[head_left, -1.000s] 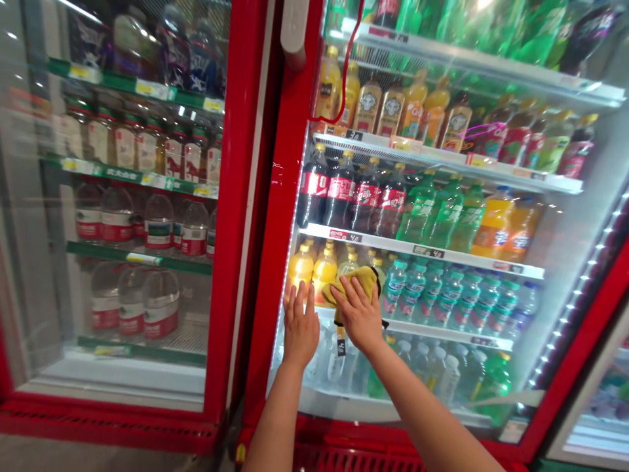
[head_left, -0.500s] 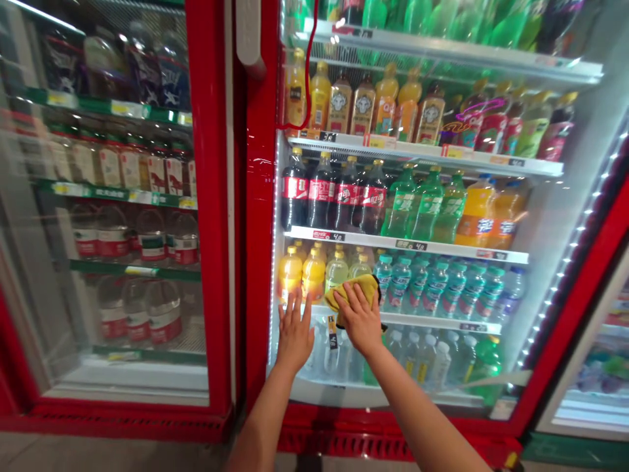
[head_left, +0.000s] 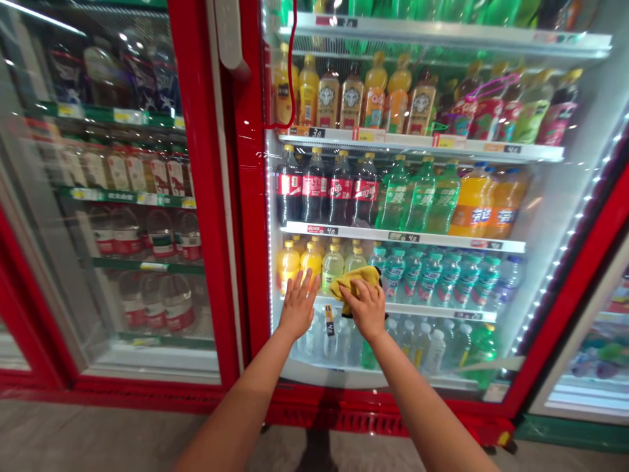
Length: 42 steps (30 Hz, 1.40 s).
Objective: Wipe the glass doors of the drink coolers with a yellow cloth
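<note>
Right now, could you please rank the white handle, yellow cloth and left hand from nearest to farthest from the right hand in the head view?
1. Yellow cloth: at the right hand.
2. Left hand: off to its left.
3. White handle: far upper left.

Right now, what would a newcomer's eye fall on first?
Probably the yellow cloth under the right hand, at the glass front's middle. Next, the tall red frame around the lit cooler, and inside it the dark cola bottles, left on the middle shelf.
</note>
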Each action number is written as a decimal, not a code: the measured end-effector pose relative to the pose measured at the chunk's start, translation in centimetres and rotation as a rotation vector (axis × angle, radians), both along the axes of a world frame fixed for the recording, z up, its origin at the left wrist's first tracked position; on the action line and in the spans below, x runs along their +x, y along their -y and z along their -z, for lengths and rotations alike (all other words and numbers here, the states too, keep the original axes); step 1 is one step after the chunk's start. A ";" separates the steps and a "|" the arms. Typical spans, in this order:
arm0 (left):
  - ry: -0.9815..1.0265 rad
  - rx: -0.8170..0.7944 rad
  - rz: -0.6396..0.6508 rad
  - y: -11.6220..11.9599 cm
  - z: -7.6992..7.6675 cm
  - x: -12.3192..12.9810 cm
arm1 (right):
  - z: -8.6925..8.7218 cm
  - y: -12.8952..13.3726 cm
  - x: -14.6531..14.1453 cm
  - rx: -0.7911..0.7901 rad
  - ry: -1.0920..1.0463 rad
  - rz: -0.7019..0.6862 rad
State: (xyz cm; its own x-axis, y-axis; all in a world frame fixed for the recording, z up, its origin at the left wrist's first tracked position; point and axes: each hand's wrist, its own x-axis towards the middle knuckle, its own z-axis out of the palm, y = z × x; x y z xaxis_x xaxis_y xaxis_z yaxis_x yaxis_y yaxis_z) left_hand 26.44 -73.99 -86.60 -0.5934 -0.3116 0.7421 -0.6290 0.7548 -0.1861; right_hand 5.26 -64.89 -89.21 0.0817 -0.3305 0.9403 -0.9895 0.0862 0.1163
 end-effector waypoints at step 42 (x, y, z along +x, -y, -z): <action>0.003 -0.087 0.129 -2.8 2.2 -8.5 | 0.8 -4.3 -6.4 0.258 0.001 0.064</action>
State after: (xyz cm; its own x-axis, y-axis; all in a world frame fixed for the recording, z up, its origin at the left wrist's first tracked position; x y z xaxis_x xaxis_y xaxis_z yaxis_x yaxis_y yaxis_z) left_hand 17.90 -71.17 -88.77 -0.6269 -0.1673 0.7609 -0.5271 0.8103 -0.2561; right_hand -1.19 -60.63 -90.04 0.0518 -0.5641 0.8241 -0.9830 0.1166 0.1416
